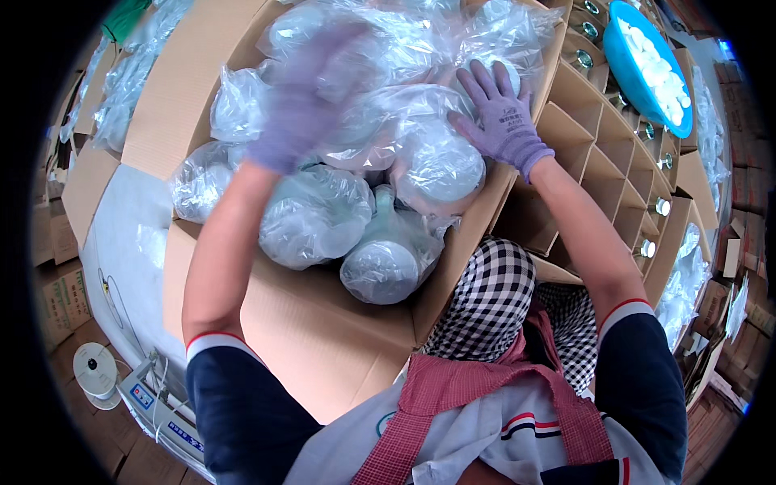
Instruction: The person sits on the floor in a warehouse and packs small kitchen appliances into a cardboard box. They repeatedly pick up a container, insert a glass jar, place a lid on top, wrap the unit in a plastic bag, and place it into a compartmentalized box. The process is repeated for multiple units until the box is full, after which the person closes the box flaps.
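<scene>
Both of my hands wear purple gloves and are over an open cardboard box [323, 331] filled with pale, rounded bottles in clear plastic bags. My left hand [311, 105] is smeared by motion above the bags on the left side, so its fingers do not show clearly. At the box's right side, my right hand [501, 117] rests on the crinkled plastic with fingers spread. Just below it lies a bagged bottle [440, 166], its round base facing up. Nearer to me are another bagged bottle [384, 267] and a bulky bagged one [311, 218].
To the right stands a carton with cardboard dividers [578, 137], several metal-capped bottles in its cells. A blue basin [622, 69] of white pieces sits on it. Black-and-white checked cloth [485, 295] lies against the box's near right corner. A white spool [97, 372] is at lower left.
</scene>
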Available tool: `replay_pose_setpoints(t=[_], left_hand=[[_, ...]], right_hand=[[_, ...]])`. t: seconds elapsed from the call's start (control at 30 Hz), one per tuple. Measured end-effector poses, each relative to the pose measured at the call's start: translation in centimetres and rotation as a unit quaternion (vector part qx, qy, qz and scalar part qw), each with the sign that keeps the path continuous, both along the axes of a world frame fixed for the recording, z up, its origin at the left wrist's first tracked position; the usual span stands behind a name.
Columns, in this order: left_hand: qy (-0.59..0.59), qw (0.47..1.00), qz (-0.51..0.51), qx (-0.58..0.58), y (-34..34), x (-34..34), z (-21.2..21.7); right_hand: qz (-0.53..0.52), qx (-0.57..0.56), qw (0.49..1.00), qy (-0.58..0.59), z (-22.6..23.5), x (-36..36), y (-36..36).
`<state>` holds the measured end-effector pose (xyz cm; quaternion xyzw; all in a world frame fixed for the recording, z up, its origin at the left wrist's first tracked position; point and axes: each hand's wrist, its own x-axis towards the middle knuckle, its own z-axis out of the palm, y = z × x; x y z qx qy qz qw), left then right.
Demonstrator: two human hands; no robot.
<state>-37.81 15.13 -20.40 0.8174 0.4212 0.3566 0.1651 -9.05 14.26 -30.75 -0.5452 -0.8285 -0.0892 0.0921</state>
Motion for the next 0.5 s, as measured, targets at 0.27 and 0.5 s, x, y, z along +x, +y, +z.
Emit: replay_pose_setpoints(t=[0.27,0.5], left_hand=[[0.562,0.819,-0.107,-0.044,-3.2,1.3,-4.2],[0.536,0.821,0.066,-0.184,4.9,6.7,-19.0]], right_hand=[[-0.001,-0.010,0.998,0.054,0.1,0.4,-0.4],[0.023,-0.012,0.995,0.095,1.0,0.8,-1.2]])
